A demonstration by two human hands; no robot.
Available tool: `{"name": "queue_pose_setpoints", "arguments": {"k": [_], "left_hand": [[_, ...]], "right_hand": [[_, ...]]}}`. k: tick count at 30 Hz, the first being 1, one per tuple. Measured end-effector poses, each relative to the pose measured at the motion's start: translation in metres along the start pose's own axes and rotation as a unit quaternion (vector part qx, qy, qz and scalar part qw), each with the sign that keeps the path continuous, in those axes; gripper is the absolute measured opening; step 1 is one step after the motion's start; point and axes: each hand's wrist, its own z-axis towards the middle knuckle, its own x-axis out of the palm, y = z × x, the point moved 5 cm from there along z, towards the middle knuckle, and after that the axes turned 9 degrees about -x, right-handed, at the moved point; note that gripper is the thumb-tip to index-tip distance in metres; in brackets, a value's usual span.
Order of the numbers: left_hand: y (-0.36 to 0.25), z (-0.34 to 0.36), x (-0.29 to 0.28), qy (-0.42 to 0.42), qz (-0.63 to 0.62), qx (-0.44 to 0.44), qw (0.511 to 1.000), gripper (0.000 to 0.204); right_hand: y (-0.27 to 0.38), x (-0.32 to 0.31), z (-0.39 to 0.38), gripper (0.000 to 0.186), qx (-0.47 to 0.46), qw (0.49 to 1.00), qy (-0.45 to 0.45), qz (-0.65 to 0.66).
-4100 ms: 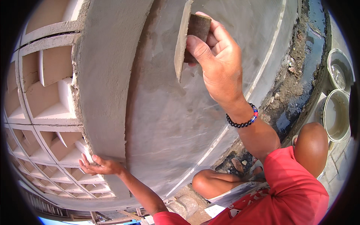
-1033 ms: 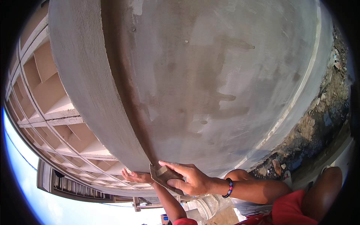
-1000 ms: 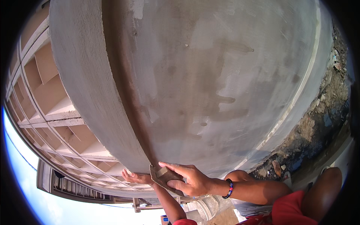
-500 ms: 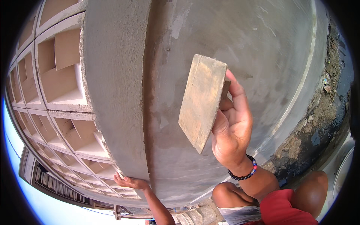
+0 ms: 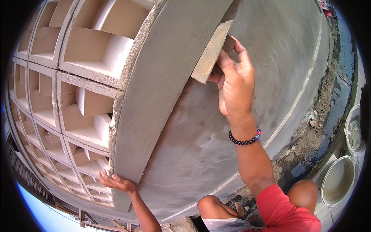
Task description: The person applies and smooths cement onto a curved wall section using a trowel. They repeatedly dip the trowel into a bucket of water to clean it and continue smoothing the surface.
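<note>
My right hand (image 5: 237, 83), with a beaded bracelet at the wrist, grips the handle of a worn plastering float (image 5: 210, 56). The float is tilted, its flat board toward the raised plaster band (image 5: 150, 89) and its lower corner at the band's edge. Whether the board touches the plaster, I cannot tell. Beside the band lies the smooth grey wall face (image 5: 208, 131), with darker damp patches. My left hand (image 5: 121, 183) is at the band's lower end, fingers spread beside the hollow ventilation blocks (image 5: 87, 110), holding nothing.
Ventilation blocks with rough edges fill the left side. Along the wall's foot at right runs a strip of soil and rubble (image 5: 299, 145) with dark water. A bucket of cloudy liquid (image 5: 338, 179) stands at lower right, with another round container (image 5: 353, 133) above it.
My right hand has carried the float up and left to the band's edge, turning the board more edge-on. The view has shifted; my left hand stays open near the blocks.
</note>
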Motion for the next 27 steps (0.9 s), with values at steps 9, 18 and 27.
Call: {"name": "queue_pose_setpoints", "arguments": {"k": [9,18,27], "left_hand": [[0.011,-0.004,-0.004,-0.007,0.036,0.025,0.999,0.056],[0.005,0.003,-0.01,-0.021,0.013,0.015,1.0,0.054],[0.008,0.001,-0.01,-0.036,-0.001,0.032,0.999,0.053]], "right_hand": [[-0.009,-0.017,-0.109,0.063,0.049,0.99,0.016,-0.128],[0.029,0.02,0.027,0.028,-0.201,0.823,0.124,-0.516],[-0.009,0.075,-0.135,0.044,-0.187,0.679,0.444,-0.554]]}}
